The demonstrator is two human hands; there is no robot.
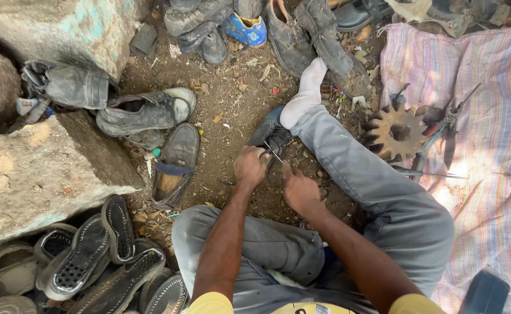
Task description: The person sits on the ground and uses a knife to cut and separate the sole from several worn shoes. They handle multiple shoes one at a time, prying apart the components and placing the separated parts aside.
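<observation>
Left hand [249, 167] clenches thin metal tool [273, 152] on dark shoe [269, 135] beside socked foot [305, 96], right hand [299, 192] grip unclear; worn shoes [150, 113], sandals [101, 256], rusty gear [396, 132] around.

dark shoe [270, 135]: partly hidden under leg | thin tool [273, 152]: too small to identify | sandals [92, 261]: cut by edge

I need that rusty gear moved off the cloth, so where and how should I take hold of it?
Grip the rusty gear by its toothed rim on the near, lower edge, coming from above. It lies flat on the striped cloth, so the teeth give purchase, and its centre hole would take a finger. Its right side looks crowded by metal tools.
</observation>
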